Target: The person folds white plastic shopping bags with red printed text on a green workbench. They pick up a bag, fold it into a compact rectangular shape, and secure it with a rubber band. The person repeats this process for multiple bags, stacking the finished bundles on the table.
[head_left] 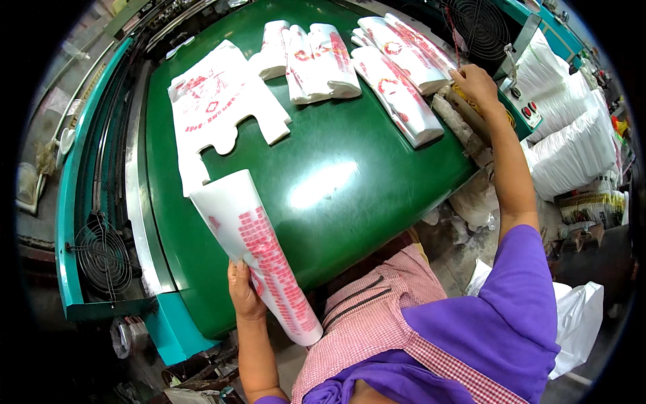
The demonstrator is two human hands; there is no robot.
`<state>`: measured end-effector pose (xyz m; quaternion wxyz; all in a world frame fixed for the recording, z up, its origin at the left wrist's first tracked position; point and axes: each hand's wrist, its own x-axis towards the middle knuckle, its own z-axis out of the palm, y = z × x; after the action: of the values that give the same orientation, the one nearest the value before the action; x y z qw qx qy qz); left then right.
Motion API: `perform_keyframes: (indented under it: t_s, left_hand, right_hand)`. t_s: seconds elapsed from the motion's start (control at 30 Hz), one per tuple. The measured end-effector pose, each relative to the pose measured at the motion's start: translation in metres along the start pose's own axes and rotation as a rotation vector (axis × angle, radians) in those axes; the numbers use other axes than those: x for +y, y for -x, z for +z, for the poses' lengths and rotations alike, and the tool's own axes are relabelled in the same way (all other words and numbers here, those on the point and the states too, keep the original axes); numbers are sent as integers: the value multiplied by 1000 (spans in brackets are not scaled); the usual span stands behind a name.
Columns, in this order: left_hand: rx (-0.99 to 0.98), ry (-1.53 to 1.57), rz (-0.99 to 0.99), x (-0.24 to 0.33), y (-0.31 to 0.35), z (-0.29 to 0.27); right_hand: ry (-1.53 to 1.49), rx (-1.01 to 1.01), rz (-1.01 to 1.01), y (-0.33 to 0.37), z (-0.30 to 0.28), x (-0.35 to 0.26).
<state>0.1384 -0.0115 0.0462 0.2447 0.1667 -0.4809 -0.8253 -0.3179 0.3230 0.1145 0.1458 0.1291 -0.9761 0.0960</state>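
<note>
In left fingers (239, 273), gripping a red-printed white plastic bundle (266, 252), aslant across the green desk's (303, 145) near left edge. Reaching with right fingers (465, 74) to the desk's right edge, beside folded bundles (398, 94); cannot tell whether gripping. Farther out, facing a flat bag (215, 97) on the desk's left part.

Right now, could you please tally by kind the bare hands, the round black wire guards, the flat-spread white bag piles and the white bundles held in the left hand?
Left hand and right hand: 2
Left wire guard and upper-right wire guard: 2
Flat-spread bag pile: 1
Held white bundle: 1
Total: 6
</note>
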Motion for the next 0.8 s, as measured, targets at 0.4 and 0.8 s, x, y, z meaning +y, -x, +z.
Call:
perform_keyframes:
  t_s: [0.4,0.8]
  left_hand:
    - [83,-254,-152,5,4,-13]
    - [-131,267,35,-33,-23,24]
  right_hand:
    - [179,-18,-666,1,108,-9]
    - [13,-284,-763,-58,110,20]
